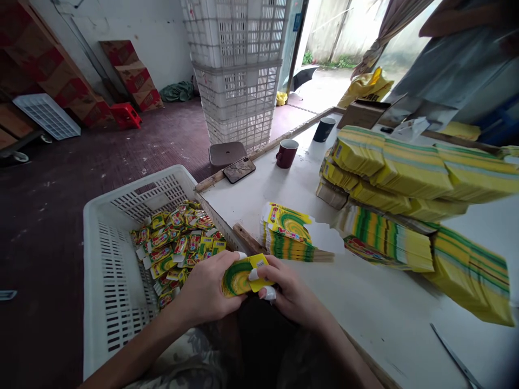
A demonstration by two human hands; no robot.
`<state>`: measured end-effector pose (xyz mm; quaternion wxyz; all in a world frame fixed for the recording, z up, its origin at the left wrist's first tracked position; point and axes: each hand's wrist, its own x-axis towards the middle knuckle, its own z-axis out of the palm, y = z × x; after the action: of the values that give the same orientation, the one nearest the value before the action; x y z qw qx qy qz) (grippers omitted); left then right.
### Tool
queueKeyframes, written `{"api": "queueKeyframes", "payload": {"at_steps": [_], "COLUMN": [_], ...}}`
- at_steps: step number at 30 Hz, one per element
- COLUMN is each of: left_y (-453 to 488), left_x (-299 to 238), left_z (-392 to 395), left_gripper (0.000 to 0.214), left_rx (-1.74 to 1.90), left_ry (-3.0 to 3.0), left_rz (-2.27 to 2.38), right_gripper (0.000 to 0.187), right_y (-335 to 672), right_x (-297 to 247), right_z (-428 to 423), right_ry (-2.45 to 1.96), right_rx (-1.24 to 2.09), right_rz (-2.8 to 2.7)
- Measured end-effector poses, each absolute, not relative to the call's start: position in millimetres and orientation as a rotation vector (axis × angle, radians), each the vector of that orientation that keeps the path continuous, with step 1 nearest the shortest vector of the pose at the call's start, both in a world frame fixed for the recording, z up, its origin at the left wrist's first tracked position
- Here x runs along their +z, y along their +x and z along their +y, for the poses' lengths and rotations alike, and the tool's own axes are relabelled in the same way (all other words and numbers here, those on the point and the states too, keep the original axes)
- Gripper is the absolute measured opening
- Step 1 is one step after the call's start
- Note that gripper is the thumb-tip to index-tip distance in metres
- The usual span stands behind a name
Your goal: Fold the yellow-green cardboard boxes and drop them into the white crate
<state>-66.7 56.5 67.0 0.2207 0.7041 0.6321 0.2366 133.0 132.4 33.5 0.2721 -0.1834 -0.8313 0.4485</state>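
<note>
A small yellow and green printed carton (240,276) is held between both hands just below the table's near edge. My left hand (206,292) grips its left side, fingers curled round it. My right hand (290,294) pinches its right side; white finger covers show on the fingertips. Just beyond, a short stack of flat yellow-green carton blanks (288,233) lies on the white table (259,197). To the left stands a white plastic crate (107,259) holding several folded cartons (174,246).
Large stacks of flat blanks (409,173) cover the table's right side. A maroon mug (286,153), a dark cup (324,129) and a phone (239,169) sit at the far edge. Stacked white crates (237,70) stand behind. Scissors (454,356) lie at lower right. Another person's sleeve (458,70) is at upper right.
</note>
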Motion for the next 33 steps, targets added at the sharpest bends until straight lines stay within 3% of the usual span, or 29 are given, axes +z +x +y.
{"api": "queueKeyframes", "payload": {"at_steps": [9, 20, 22, 27, 30, 33], "left_y": [-68, -67, -66, -65, -66, -67], "left_x": [64, 63, 63, 64, 63, 61], "left_z": [56, 56, 56, 57, 58, 57], "left_gripper": [0.049, 0.049, 0.049, 0.045, 0.047, 0.05], "left_rx": [0.624, 0.579, 0.605, 0.607, 0.629, 0.658], "left_ry": [1.954, 1.957, 1.971, 2.044, 2.029, 1.998], "left_rz": [1.799, 1.75, 1.773, 1.787, 1.788, 1.8], "right_gripper": [0.022, 0.024, 0.031, 0.07, 0.071, 0.056], "right_y": [129, 136, 131, 115, 115, 121], "right_x": [30, 27, 22, 7, 9, 16], "right_z": [131, 133, 126, 104, 106, 114], "right_ry": [-0.513, -0.552, -0.624, -0.858, -0.838, -0.719], "right_rx": [1.23, 1.138, 1.136, 1.182, 1.23, 1.162], "right_rz": [-2.255, -2.372, -2.294, -2.069, -2.057, -2.133]}}
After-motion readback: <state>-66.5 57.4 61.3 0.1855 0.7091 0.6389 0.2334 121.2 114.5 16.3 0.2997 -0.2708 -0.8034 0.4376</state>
